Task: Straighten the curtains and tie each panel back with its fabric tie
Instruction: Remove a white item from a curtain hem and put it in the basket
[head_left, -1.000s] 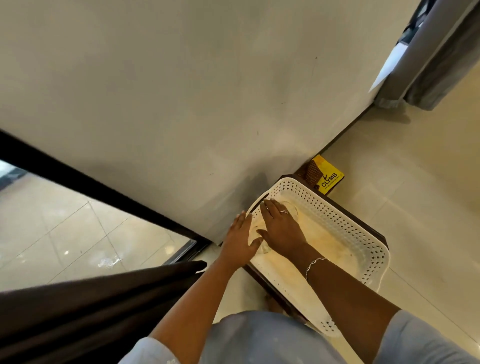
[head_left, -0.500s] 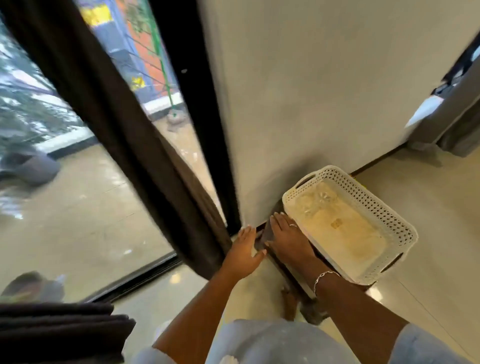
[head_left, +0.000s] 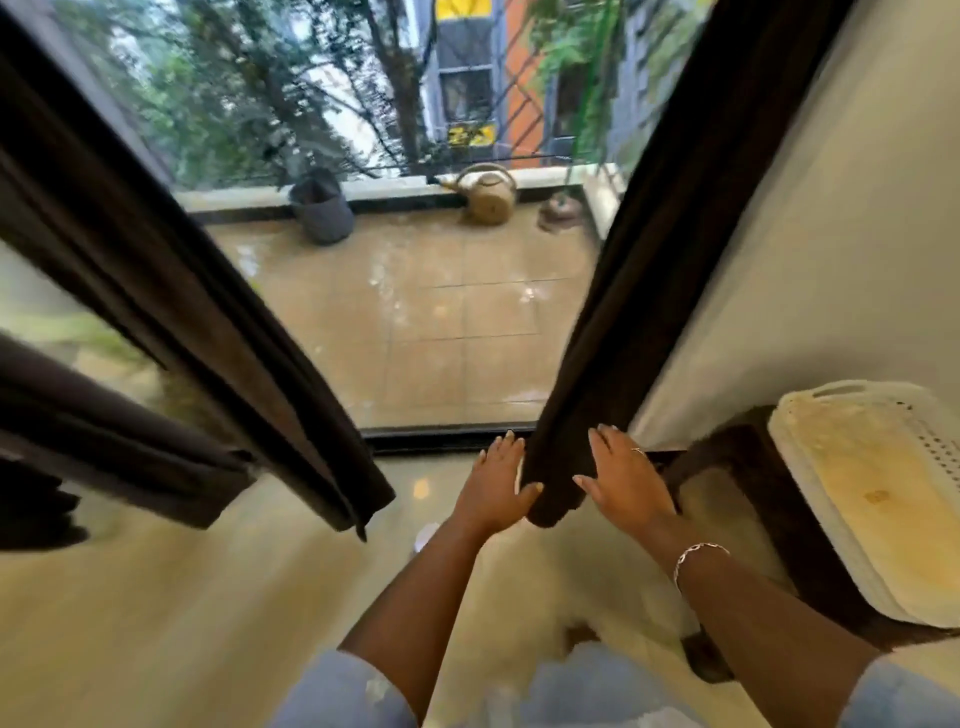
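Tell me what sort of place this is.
Likely a room in a home, at a glass balcony door: long dark curtains, a tiled balcony with a watering can outside, a white basket indoors.

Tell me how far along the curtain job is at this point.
Done: nothing visibly; no tie shows on either panel. In hand: the left hand and right hand press the right curtain panel between them near its bunched lower end. Left: tying it, then the left curtain panel, which hangs loose.
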